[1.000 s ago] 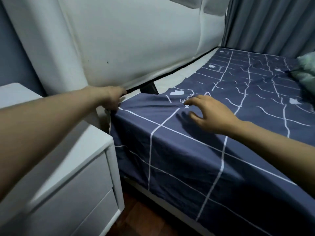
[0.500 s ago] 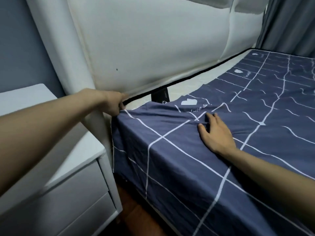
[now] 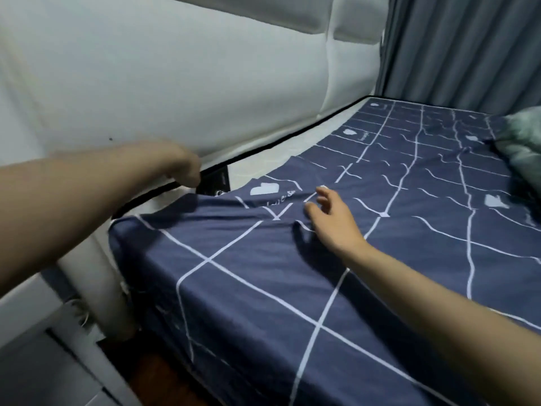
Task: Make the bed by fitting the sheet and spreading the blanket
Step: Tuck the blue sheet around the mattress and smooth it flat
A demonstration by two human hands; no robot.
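Note:
A navy sheet [image 3: 263, 288] with white grid lines covers the mattress and hangs over its near side. Its top edge lies short of the headboard, leaving a strip of bare white mattress [image 3: 263, 162]. My left hand [image 3: 181, 165] is curled at the sheet's top edge by the headboard's base, and the fabric rises in a peak to its fingers. Further right, my right hand [image 3: 330, 221] is on the sheet with fingers apart, holding nothing. A crumpled pale green blanket [image 3: 524, 142] lies at the far right of the bed.
The padded white headboard [image 3: 205, 83] stands right behind the mattress. Grey curtains [image 3: 468, 48] hang beyond the bed's far side. A white nightstand [image 3: 26, 317] stands at lower left, with wooden floor [image 3: 164, 385] between it and the bed.
My left hand has moved from the mattress corner to the right along the headboard, still at the sheet's edge. My right hand has lifted from lying flat and spread its fingers.

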